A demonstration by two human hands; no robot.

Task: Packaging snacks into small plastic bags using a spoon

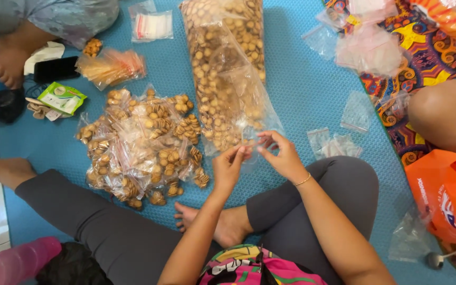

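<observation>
Above lap, both hands' (228, 166) (281, 153) grip pinched on clear, near-invisible small plastic bag (250, 153).

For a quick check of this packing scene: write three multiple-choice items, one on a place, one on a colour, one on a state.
1. Where does the heap of small filled bags lie relative to the big open bag of biscuits?
A. on its left in the picture
B. on its right
C. on top of it

2. What colour is the mat?
A. red
B. blue
C. white

3. How do the left hand and right hand stand?
A. flat on the mat
B. resting on the knees
C. raised together, fingertips pinching a small clear bag

Answers: 1 A, the heap sits left of the big bag; 2 B, the bare mat shows blue; 3 C, both hands meet at the clear plastic.
</observation>
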